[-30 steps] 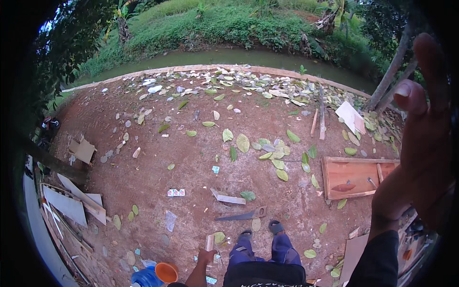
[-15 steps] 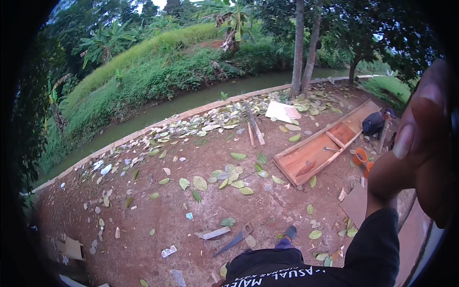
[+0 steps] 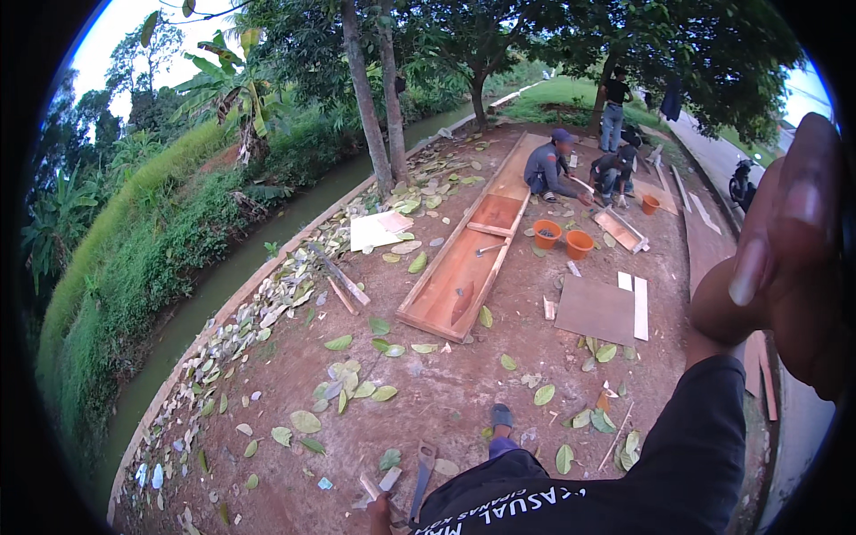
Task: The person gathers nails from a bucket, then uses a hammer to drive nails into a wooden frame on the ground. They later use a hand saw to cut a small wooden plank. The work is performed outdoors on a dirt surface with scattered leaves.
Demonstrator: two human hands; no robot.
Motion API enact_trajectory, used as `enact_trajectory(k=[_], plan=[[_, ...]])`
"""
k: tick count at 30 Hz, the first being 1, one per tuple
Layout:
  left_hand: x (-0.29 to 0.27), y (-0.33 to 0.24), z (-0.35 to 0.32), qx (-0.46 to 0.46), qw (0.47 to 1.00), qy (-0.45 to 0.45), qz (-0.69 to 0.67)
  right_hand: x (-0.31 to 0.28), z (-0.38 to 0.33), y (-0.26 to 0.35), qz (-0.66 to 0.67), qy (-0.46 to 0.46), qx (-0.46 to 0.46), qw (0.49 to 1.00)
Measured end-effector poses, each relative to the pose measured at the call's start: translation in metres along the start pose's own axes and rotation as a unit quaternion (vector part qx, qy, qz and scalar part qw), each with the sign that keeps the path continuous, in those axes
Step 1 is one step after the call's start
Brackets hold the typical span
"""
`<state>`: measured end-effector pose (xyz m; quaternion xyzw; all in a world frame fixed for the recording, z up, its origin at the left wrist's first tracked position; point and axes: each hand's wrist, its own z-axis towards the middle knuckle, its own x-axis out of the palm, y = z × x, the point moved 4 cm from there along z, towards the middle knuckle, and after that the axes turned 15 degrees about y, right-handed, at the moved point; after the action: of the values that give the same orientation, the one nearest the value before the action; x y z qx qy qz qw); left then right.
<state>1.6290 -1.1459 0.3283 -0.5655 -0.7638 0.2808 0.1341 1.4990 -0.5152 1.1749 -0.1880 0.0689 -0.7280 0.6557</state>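
My right hand [image 3: 780, 267] is raised very close at the right edge, its fingers bent and pressed together; what they grip, if anything, is hidden. Low in the picture, my left hand [image 3: 379, 515] is closed on a short pale piece of wood [image 3: 368, 487], partly cut off by the lower edge. Right beside it on the soil lie a small wood block [image 3: 390, 479] and a handsaw [image 3: 423, 477] with a wooden handle. One of my feet, in a grey shoe [image 3: 501, 415], shows ahead of my dark shirt.
A long shallow wooden frame [image 3: 432, 299] holds a hammer [image 3: 488, 251]. Next to it crouches a person in grey [image 3: 544, 169]; others work beyond. Orange buckets [image 3: 580, 244], a brown board [image 3: 595, 309], two trunks [image 3: 367, 107] and scattered leaves stand about. A canal [image 3: 223, 267] runs left.
My view has swung right, bringing several people, more buckets and a road into sight. My right hand stays raised at the edge. More of my left hand shows.
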Motion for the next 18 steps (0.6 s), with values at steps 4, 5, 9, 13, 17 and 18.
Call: enact_trajectory(k=[4,5,9,13,17,18], plan=[[0.006,-0.024,0.007,0.042,0.999,-0.006,-0.006,-0.020,0.002,0.005,-0.014,-0.019,-0.019,1.000],[0.014,-0.032,0.000,0.028,1.000,0.001,-0.004,-0.023,0.002,0.006,-0.018,-0.019,-0.022,0.999],[0.046,-0.048,-0.059,0.041,0.999,0.033,0.011,-0.030,0.000,0.007,-0.024,-0.022,-0.025,0.999],[0.055,-0.016,-0.062,-0.041,0.996,0.037,0.075,-0.030,-0.005,0.009,-0.021,-0.017,-0.017,1.000],[0.046,0.060,-0.036,-0.132,0.986,0.085,0.050,-0.024,-0.017,0.004,-0.006,-0.012,-0.001,1.000],[0.051,0.061,-0.038,-0.127,0.985,0.089,0.080,-0.024,-0.019,0.003,-0.005,-0.010,0.002,1.000]])
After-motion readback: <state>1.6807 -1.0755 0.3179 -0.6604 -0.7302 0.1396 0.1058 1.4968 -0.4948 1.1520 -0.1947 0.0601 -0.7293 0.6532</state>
